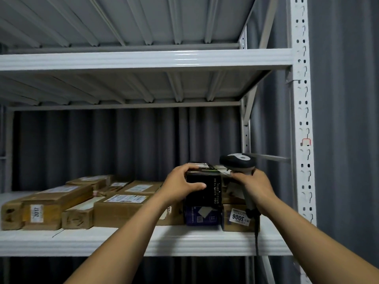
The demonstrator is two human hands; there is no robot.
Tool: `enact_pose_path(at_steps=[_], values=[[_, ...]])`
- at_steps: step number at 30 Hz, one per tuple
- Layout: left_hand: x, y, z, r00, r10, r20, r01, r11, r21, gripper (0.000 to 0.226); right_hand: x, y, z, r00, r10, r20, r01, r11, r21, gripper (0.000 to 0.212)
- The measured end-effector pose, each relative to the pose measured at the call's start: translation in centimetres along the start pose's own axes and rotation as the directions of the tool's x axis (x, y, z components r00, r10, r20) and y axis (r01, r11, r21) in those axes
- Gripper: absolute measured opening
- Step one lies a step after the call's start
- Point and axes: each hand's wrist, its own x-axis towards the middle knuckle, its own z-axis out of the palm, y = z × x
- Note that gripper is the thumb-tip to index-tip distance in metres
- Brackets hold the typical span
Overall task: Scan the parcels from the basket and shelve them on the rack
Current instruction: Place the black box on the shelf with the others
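Observation:
A black box parcel (212,186) with pale lettering sits on top of a dark blue box (202,216) on the white rack shelf (184,240). My left hand (181,184) grips the black box at its left side, fingers over the top edge and thumb on the front face. My right hand (256,184) holds a grey and black barcode scanner (239,160) by its handle, with the fingertips touching the box's right top edge. The scanner's cable hangs down past the shelf front.
Several brown cardboard parcels (57,203) with white labels lie along the shelf to the left. A brown box labelled 3006 (239,219) stands right of the blue one. A white rack upright (302,119) rises on the right, another shelf (143,59) above, grey curtain behind.

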Motion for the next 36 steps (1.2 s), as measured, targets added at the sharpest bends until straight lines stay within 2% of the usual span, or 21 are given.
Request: enact_pose_path(at_steps=[4,6,8,11,15,23,26,31,36], values=[[0.2,-0.2,-0.1,0.991,0.108,-0.083,-0.088,0.972,0.216,0.047,0.7,0.0,-0.7,1.0,-0.004,-0.004,0.003,0.994,-0.114,0.038],[0.3,-0.6,0.4,0.993,0.101,-0.059,-0.082,0.96,0.266,0.055,0.8,-0.1,-1.1,1.0,0.002,0.01,0.0,0.986,-0.166,0.034],[0.5,-0.8,1.1,0.999,0.048,0.006,-0.048,0.953,0.3,0.072,1.1,0.3,-1.5,1.0,0.009,0.006,-0.008,0.98,-0.2,0.03],[1.2,-0.6,2.4,1.0,0.007,0.008,-0.009,0.944,0.328,0.084,1.4,0.6,-1.7,1.0,-0.008,0.006,0.009,0.976,-0.218,0.026],[2.6,-0.6,4.0,0.999,-0.005,-0.05,0.022,0.933,0.358,0.084,1.6,0.7,-1.8,1.0,-0.02,-0.007,0.018,0.977,-0.214,0.023],[4.5,-2.1,4.6,0.999,-0.021,-0.027,0.029,0.937,0.347,0.08,2.0,0.8,-1.7,0.999,-0.015,-0.03,0.007,0.968,-0.251,0.033],[4.4,-2.2,4.5,0.999,-0.022,-0.027,0.031,0.93,0.365,0.082,1.8,0.6,-1.7,1.0,-0.023,-0.014,0.018,0.955,-0.295,0.036],[3.0,-1.5,3.5,0.999,0.007,-0.053,0.016,0.909,0.416,0.08,-0.4,-0.6,-2.0,0.996,-0.072,0.048,0.084,0.925,-0.371,0.022],[-0.6,-1.1,2.3,0.998,0.045,-0.043,-0.022,0.904,0.428,0.075,-4.0,-1.4,-2.2,0.988,-0.091,0.126,0.126,0.942,-0.31,0.023]])
